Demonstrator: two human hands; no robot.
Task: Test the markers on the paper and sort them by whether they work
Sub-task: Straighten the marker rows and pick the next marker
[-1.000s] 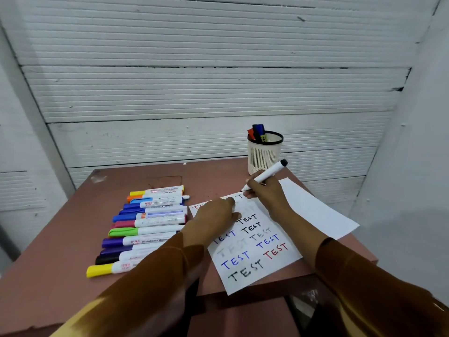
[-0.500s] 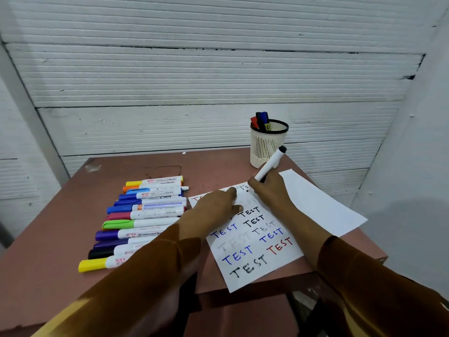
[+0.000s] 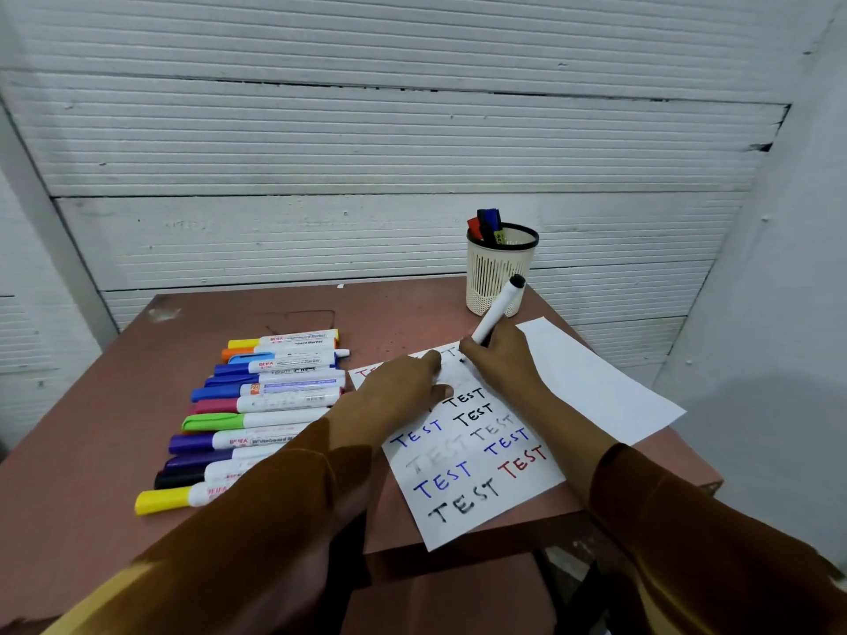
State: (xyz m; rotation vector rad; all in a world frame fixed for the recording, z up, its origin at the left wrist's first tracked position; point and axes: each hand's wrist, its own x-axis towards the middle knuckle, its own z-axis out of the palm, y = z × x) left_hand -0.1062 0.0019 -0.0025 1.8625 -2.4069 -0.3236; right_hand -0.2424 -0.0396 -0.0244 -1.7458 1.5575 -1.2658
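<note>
A white sheet of paper (image 3: 481, 506) lies on the table with "TEST" written on it many times in black, blue, red and faint grey. My right hand (image 3: 502, 359) grips a white marker with a black end (image 3: 499, 309), its tip down on the top of the sheet. My left hand (image 3: 396, 391) rests flat on the paper's left part, fingers pointing toward the marker tip. A row of several capped markers (image 3: 256, 405) in yellow, orange, blue, pink, green, purple and black lies to the left of the paper.
A white mesh pen cup (image 3: 499, 272) with a black rim stands at the back right and holds red, blue and black markers. A second blank sheet (image 3: 591, 382) lies to the right, overhanging the brown table (image 3: 91, 428) edge. White ribbed wall behind.
The marker in my right hand has tilted more upright and its tip has shifted slightly along the top of the sheet. My left hand stays pressed on the paper. The camera has tipped down a little.
</note>
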